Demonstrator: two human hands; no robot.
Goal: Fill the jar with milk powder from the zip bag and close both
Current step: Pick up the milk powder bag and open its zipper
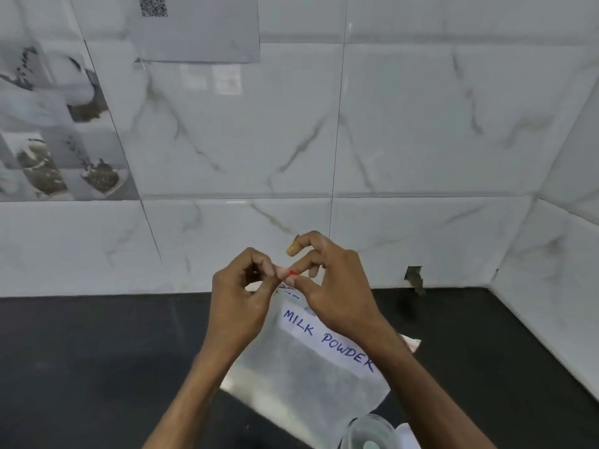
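Red zip (293, 273) of the bag (308, 377) was pinched by left hand (240, 303) and right hand (337, 293); jar (372, 431) at lower right looked lidless, so not done yet.

The black counter (97, 351) carries a clear jar (352, 435); a white object (406, 431) lies just beside it.

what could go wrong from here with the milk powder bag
The left hand and right hand pinch only the top corner of the zip bag at the red seal; a sharp pull could jerk it open and puff powder onto the counter. The jar sits by the bag's lower edge, so a swinging bag might knock it.
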